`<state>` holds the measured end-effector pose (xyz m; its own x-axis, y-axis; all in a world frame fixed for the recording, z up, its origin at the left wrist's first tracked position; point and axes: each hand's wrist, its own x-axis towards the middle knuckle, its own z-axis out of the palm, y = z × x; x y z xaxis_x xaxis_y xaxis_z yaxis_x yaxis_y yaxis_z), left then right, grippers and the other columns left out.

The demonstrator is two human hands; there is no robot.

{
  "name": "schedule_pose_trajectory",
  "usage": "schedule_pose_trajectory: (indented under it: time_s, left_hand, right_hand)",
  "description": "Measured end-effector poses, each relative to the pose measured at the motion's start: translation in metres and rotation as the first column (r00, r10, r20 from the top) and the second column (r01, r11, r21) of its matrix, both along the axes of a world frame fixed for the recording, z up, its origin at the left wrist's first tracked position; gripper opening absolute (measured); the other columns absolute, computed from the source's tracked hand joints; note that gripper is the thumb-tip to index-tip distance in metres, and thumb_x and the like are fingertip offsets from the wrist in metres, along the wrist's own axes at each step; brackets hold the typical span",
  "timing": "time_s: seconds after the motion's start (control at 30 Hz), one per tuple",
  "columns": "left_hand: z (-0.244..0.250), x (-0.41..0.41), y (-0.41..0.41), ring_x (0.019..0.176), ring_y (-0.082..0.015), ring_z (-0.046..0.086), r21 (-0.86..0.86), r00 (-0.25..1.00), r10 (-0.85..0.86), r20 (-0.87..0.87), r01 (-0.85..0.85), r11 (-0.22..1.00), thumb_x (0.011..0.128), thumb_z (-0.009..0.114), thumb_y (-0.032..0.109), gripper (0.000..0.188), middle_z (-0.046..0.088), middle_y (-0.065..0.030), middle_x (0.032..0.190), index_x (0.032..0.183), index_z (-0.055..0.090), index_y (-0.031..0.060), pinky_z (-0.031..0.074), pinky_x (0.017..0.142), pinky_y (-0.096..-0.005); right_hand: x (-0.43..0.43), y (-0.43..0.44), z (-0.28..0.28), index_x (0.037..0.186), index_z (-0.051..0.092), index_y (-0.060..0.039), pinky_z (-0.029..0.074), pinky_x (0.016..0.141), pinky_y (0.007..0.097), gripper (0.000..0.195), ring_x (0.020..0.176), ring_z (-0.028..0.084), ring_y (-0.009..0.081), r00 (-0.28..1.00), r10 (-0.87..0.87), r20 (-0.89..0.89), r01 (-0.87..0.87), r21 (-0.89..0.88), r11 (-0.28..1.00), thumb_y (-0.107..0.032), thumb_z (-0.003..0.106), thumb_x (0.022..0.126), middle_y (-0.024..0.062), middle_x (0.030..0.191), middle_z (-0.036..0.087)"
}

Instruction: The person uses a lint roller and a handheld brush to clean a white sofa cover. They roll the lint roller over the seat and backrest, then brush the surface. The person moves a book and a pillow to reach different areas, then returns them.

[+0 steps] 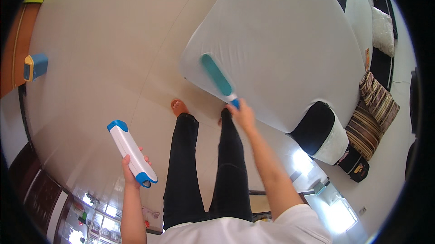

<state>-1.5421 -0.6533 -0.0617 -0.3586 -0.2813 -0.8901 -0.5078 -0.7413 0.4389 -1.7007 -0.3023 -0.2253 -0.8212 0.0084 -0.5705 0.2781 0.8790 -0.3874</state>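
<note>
My right hand (pixel 244 115) is closed around the blue handle of a lint brush (pixel 216 75). Its long teal pad points up and left, slightly blurred, over the near corner of a sofa seat under a pale grey fitted cover (pixel 272 47); whether the pad touches the cloth I cannot tell. Off to the left, over the floor, my left hand (pixel 131 166) grips a white plastic case with blue ends (pixel 132 152), likely the brush's holder, held at a tilt with an opening at its lower end.
Striped cushions (pixel 372 118) and a white cushion (pixel 383 31) lie along the right side. A black and white armrest-like part (pixel 316 128) adjoins the seat's near right corner. A blue bin with a yellow rim (pixel 37 66) stands far left by an orange cabinet (pixel 17 50). Tiled floor (pixel 102 57) spreads between.
</note>
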Motion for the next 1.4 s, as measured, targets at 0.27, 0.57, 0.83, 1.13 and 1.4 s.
schedule_pose_trajectory:
  time_s: [0.27, 0.57, 0.83, 1.13, 1.4]
  left_hand:
    - [-0.011, -0.006, 0.000, 0.071, -0.0232, 0.057, 0.030, 0.996, -0.059, 0.068, 0.057, 0.998, 0.073, 0.050, 0.053, 0.068, 0.051, -0.0142, 0.081, 0.113, 0.044, -0.0011, 0.050, 0.060, -0.0375]
    - [0.027, -0.051, 0.021, 0.071, -0.0230, 0.057, 0.084, 0.987, -0.140, 0.078, 0.133, 0.988, 0.074, 0.053, 0.051, 0.065, 0.052, -0.0132, 0.084, 0.112, 0.045, -0.0008, 0.051, 0.060, -0.0359]
    - [0.037, -0.070, 0.039, 0.071, -0.0238, 0.058, 0.042, 0.979, -0.203, 0.030, 0.202, 0.979, 0.073, 0.055, 0.048, 0.064, 0.053, -0.0152, 0.084, 0.113, 0.043, -0.0016, 0.052, 0.061, -0.0370]
    - [0.079, -0.093, 0.076, 0.071, -0.0249, 0.058, 0.011, 0.950, -0.294, 0.102, 0.295, 0.955, 0.074, 0.058, 0.043, 0.064, 0.049, -0.0144, 0.096, 0.118, 0.036, 0.0027, 0.052, 0.060, -0.0395]
    - [0.098, -0.129, 0.078, 0.071, -0.0269, 0.058, -0.031, 0.911, -0.406, 0.071, 0.409, 0.912, 0.074, 0.059, 0.037, 0.072, 0.045, -0.0163, 0.106, 0.130, 0.019, 0.0149, 0.054, 0.061, -0.0411]
  right_hand:
    - [-0.141, 0.101, -0.073, 0.078, 0.044, -0.0017, 0.043, 0.039, 0.0352, 0.043, 0.044, 0.054, 0.0240, 0.171, -0.985, 0.007, 0.922, -0.354, 0.158, -0.043, 0.046, 0.089, 0.0086, 0.054, 0.050]
    - [-0.018, -0.152, -0.001, 0.099, 0.047, -0.0051, 0.047, 0.070, 0.0475, 0.043, 0.079, 0.060, 0.0402, 0.940, 0.110, 0.324, -0.051, -0.187, 0.981, -0.044, 0.054, 0.082, 0.0230, 0.084, 0.062]
    - [-0.099, 0.191, -0.024, 0.088, 0.048, -0.0035, 0.043, 0.047, 0.0355, 0.039, 0.051, 0.052, 0.0211, 0.548, -0.832, -0.082, 0.764, -0.355, 0.538, -0.042, 0.048, 0.089, 0.0083, 0.060, 0.052]
    - [-0.093, -0.101, 0.028, 0.115, 0.040, 0.0010, 0.044, 0.075, 0.0488, 0.051, 0.086, 0.058, 0.0420, 0.853, -0.499, 0.149, 0.521, -0.280, 0.806, -0.039, 0.051, 0.086, 0.0259, 0.087, 0.060]
    - [-0.101, 0.109, 0.042, 0.087, 0.056, -0.0038, 0.044, 0.059, 0.0353, 0.042, 0.066, 0.054, 0.0197, 0.774, -0.633, -0.022, 0.576, -0.393, 0.717, -0.043, 0.064, 0.077, 0.0092, 0.073, 0.058]
